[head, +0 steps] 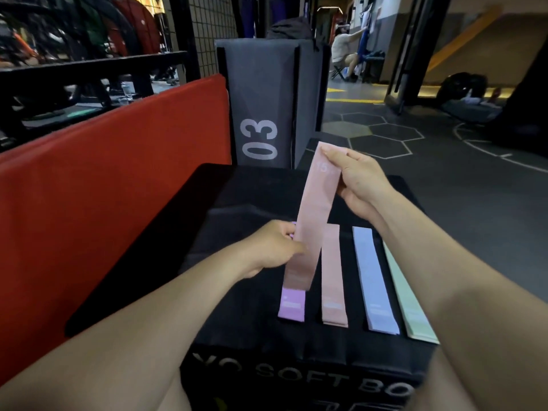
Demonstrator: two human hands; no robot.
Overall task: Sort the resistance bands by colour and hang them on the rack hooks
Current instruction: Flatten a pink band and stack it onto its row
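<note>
STEP: sorting | GRIP: my right hand (360, 179) pinches far end of raised pink band (312, 215); my left hand (274, 247) pinches its near part | AXIS: near-left to far-right, above table (237, 203) | TARGET: flat pink band (333, 274) just right; right hand nearer.

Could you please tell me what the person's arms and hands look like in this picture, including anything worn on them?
Both forearms are bare up to the frame's edge, with no sleeves in view. The left hand and right hand wear no gloves, and no rings, watch or wristband can be seen. No markings show on either arm.
</note>
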